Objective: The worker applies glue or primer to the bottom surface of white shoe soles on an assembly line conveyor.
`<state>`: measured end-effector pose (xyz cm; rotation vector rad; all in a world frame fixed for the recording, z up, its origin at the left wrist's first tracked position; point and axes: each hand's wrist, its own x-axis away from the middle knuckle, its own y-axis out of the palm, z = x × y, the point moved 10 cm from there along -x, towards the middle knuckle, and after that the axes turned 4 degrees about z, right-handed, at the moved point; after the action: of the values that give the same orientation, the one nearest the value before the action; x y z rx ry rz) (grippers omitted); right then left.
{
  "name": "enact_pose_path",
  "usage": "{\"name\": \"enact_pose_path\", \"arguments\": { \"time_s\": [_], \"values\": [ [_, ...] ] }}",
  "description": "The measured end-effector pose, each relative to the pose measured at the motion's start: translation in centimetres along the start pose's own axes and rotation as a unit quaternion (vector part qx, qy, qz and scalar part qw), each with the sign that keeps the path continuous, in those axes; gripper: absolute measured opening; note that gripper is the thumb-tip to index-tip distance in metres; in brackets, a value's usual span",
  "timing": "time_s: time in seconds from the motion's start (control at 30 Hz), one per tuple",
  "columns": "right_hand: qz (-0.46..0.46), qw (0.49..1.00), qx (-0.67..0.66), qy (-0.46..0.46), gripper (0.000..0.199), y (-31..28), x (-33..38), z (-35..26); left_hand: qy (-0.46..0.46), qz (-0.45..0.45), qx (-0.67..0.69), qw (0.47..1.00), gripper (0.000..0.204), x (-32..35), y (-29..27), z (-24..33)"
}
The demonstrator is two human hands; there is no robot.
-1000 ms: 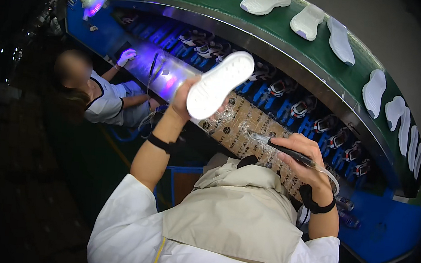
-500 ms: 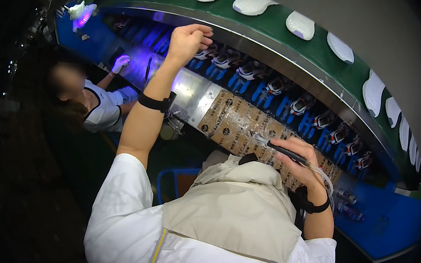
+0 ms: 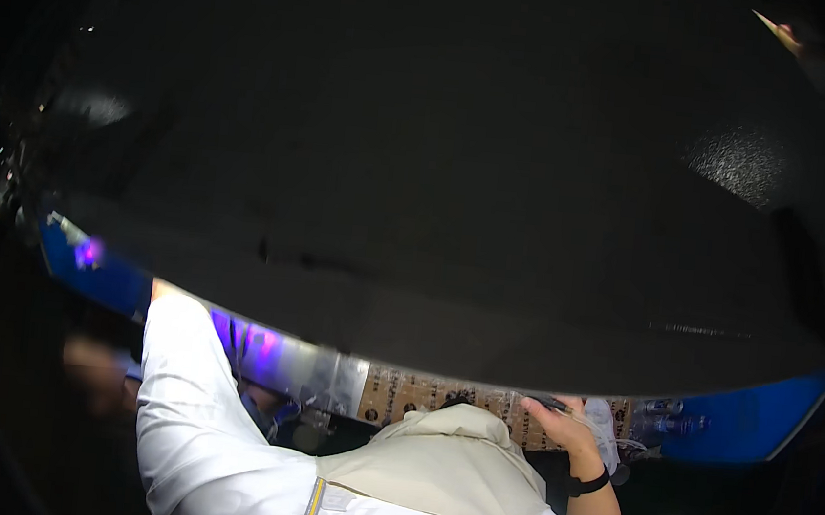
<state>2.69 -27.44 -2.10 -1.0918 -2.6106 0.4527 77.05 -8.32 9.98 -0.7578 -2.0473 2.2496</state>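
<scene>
My right hand [image 3: 565, 426] is closed round a slim tool with a dark handle [image 3: 545, 403], low over the brown paper-covered bench top [image 3: 386, 393]. Most of the tool is hidden by the dark overhead panel. A thin pale cord [image 3: 628, 441] hangs beside the wrist, next to a whitish, crumpled-looking thing [image 3: 604, 421] whose kind I cannot make out. My left arm [image 3: 181, 375] reaches up and forward on the left. Its hand is out of sight behind the panel, so what it touches does not show.
A wide dark panel [image 3: 419, 180] fills the upper view and covers the far bench. Blue surfaces [image 3: 747, 419] lie at both ends. Bottles or cans [image 3: 669, 412] lie on the right. Purple light [image 3: 258, 342] glows at left, where a blurred person [image 3: 99, 363] is.
The view has shifted so the dark panel now hides the shoe uppers and the white soles. My left hand has gone from sight behind it. My right hand still holds the tool.
</scene>
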Motion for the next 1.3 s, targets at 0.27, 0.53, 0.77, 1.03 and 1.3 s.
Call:
{"name": "enact_pose_path", "arguments": {
  "time_s": [0.27,0.53,0.77,1.03,1.3],
  "values": [
    [0.056,0.996,0.008,0.066,0.035,0.9,-0.5,1.4,-0.023,-0.029,0.012,0.999,0.03,-4.5,3.3,0.4],
    [0.059,0.994,-0.001,0.088,0.036,1.4,-0.8,1.2,-0.02,-0.031,0.023,0.999,0.03,-4.7,3.9,1.1],
    [0.04,0.994,0.005,0.098,0.036,2.8,-1.6,0.6,-0.021,-0.035,0.029,0.999,0.03,-5.4,4.4,0.8],
    [0.025,0.994,0.015,0.106,0.036,3.4,-1.7,-0.7,-0.026,-0.035,0.037,0.998,0.03,-5.5,4.7,0.2],
    [0.018,0.995,0.019,0.094,0.036,3.0,-2.8,-0.8,-0.022,-0.029,0.044,0.998,0.03,-6.0,5.1,1.7]
  ]
}}
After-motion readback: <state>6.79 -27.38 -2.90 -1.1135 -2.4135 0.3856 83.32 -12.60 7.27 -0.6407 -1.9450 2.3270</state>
